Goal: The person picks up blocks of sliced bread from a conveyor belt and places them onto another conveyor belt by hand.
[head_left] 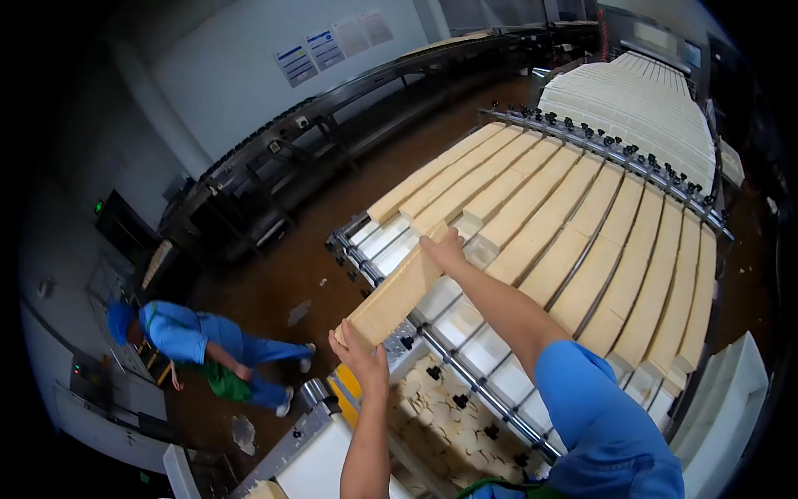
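Note:
A long pale-yellow block (395, 301), like a bar of soft food, is held slantwise between my two hands over the near-left edge of a wide conveyor. My left hand (364, 359) grips its lower end, near a yellow machine part. At the upper end, my right hand (445, 251) has its fingers closed around the block. Several similar long blocks (573, 216) lie side by side in lanes on the conveyor, separated by thin guide rails. The exact kind of food cannot be made out.
Below the conveyor's front bar (490, 392) is a bin of broken pale pieces (440, 420). A white tray (719, 407) stands at the right. A person in blue (199, 341) walks on the wet floor at left. A dark conveyor (332, 125) runs along the wall.

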`<state>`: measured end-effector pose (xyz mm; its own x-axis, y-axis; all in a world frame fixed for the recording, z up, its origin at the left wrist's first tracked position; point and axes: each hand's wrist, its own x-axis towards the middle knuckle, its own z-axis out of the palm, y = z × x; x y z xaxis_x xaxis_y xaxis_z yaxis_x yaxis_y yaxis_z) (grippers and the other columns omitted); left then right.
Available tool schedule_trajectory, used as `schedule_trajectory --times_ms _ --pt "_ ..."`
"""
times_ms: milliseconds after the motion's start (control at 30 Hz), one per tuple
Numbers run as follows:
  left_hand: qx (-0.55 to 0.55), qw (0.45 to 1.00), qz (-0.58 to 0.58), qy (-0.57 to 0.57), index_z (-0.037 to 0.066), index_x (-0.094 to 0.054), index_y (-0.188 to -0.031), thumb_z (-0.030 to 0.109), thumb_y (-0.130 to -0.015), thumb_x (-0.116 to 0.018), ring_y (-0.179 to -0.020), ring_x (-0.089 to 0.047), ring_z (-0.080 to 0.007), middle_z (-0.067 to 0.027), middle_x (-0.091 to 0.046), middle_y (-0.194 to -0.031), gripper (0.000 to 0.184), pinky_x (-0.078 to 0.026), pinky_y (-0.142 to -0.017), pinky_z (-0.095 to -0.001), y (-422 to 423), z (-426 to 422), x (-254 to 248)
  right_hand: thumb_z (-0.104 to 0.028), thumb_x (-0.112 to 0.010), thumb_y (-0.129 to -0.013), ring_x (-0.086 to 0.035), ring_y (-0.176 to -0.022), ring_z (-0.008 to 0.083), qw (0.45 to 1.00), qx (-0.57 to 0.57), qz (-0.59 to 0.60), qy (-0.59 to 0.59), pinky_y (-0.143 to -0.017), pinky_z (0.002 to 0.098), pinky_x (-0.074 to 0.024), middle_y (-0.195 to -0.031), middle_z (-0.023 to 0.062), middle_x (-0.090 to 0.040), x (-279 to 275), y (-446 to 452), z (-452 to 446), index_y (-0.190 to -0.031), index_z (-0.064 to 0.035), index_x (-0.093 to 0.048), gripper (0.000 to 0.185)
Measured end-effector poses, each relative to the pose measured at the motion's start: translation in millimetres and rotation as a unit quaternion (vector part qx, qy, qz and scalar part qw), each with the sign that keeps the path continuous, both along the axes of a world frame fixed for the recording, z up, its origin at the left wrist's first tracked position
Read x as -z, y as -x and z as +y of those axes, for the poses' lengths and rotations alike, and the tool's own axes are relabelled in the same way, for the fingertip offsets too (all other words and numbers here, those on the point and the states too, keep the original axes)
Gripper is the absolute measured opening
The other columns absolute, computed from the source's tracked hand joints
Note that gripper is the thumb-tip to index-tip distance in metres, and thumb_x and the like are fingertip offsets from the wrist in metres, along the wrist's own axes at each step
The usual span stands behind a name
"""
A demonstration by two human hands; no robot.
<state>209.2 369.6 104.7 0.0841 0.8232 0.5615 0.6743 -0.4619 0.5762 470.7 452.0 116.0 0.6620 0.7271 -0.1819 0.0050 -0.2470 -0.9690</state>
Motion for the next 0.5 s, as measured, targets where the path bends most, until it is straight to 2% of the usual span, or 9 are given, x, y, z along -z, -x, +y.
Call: schedule_trajectory --times_ms 67,100,133,167,233,267,367,433,500 --pt "0.012 1.000 0.012 -0.009 0.007 -0.029 -0.141 -0.003 -0.067 -0.069 -0.132 -0.026 -0.0436 -0.0281 -0.021 -0.142 0.085 -0.023 -0.109 -0.0437 -2.3 28.3 8.7 -0.051 -0.056 -0.075 -0.043 -0.120 0.0397 0.994 -0.012 -0.097 0.044 -0.098 0.0470 -0.0390 -0.129 0.0261 -0.042 12.9 -12.8 18.6 -0.135 0.0029 -0.031 0.084" --pt "0.024 1.000 0.017 -0.006 0.007 -0.029 -0.141 -0.003 -0.066 -0.069 -0.132 -0.025 -0.0432 -0.0278 -0.023 -0.142 0.086 -0.022 -0.109 -0.0434 -2.9 41.2 13.8 -0.051 -0.056 -0.075 -0.043 -0.120 0.0397 0.995 -0.008 -0.089 0.041 -0.098 0.0470 -0.0390 -0.129 0.0261 -0.042 18.1 -22.5 25.7 -0.135 0.0029 -0.031 0.084" --pt "0.019 0.998 0.067 -0.010 0.006 -0.024 -0.143 -0.003 -0.071 -0.068 -0.132 -0.032 -0.0365 -0.0244 -0.032 -0.141 0.085 -0.027 -0.108 -0.0401 -1.4 55.2 18.4 -0.053 -0.049 -0.079 -0.044 -0.119 0.0389 0.976 -0.059 -0.177 0.115 -0.099 0.0489 -0.0361 -0.128 0.0262 -0.046 23.5 -34.0 32.1 -0.132 0.0025 -0.038 0.077" --pt "0.024 0.997 0.073 -0.010 0.006 -0.024 -0.143 -0.003 -0.071 -0.068 -0.132 -0.032 -0.0365 -0.0244 -0.032 -0.141 0.085 -0.027 -0.108 -0.0401 5.5 71.8 29.1 -0.055 -0.042 -0.082 -0.045 -0.117 0.0382 0.940 -0.110 -0.262 0.188 -0.101 0.0509 -0.0332 -0.126 0.0263 -0.050 29.7 -44.1 37.0 -0.128 0.0021 -0.045 0.073" --pt "0.145 0.979 -0.075 0.126 0.005 -0.024 -0.144 0.002 -0.074 -0.068 -0.127 -0.042 -0.0329 -0.0234 -0.040 -0.138 0.084 -0.036 -0.101 -0.0378 16.6 104.1 52.0 -0.053 -0.037 -0.084 -0.042 -0.122 0.0374 0.927 -0.138 -0.275 0.213 -0.104 0.0481 -0.0279 -0.127 0.0254 -0.050 34.2 -59.7 39.4 -0.127 0.0020 -0.047 0.070" --pt "0.159 0.965 -0.085 0.189 0.004 -0.019 -0.146 0.000 -0.079 -0.065 -0.118 -0.049 -0.0258 -0.0197 -0.042 -0.137 0.081 -0.040 -0.097 -0.0326 11.8 100.6 38.9 -0.051 -0.032 -0.086 -0.038 -0.126 0.0366 0.910 -0.170 -0.296 0.235 -0.107 0.0454 -0.0226 -0.129 0.0246 -0.051 33.0 -65.5 41.9 -0.127 0.0018 -0.049 0.068" --pt "0.204 0.966 -0.073 0.144 0.005 -0.017 -0.147 -0.003 -0.082 -0.061 -0.118 -0.046 -0.0213 -0.0161 -0.042 -0.136 0.079 -0.040 -0.097 -0.0301 14.7 119.5 38.9 -0.048 -0.032 -0.088 -0.033 -0.130 0.0355 0.917 -0.132 -0.288 0.242 -0.107 0.0434 -0.0185 -0.132 0.0241 -0.049 49.8 -73.3 55.4 -0.128 0.0022 -0.048 0.066" --pt "0.231 0.949 -0.127 0.173 0.004 -0.019 -0.147 -0.005 -0.083 -0.061 -0.118 -0.046 -0.0209 -0.0151 -0.042 -0.136 0.077 -0.041 -0.096 -0.0306 18.1 124.3 40.0 -0.047 -0.032 -0.088 -0.035 -0.130 0.0356 0.924 -0.125 -0.276 0.233 -0.105 0.0456 -0.0205 -0.132 0.0257 -0.048 55.4 -69.0 62.5 -0.128 0.0032 -0.047 0.066" --pt "0.218 0.945 -0.106 0.221 0.003 -0.023 -0.146 -0.005 -0.084 -0.060 -0.115 -0.049 -0.0202 -0.0142 -0.044 -0.134 0.073 -0.042 -0.096 -0.0305 25.4 129.5 44.1 -0.040 -0.031 -0.089 -0.035 -0.130 0.0363 0.920 -0.187 -0.236 0.253 -0.105 0.0432 -0.0217 -0.135 0.0266 -0.045 54.0 -72.0 69.9 -0.129 0.0057 -0.046 0.062"
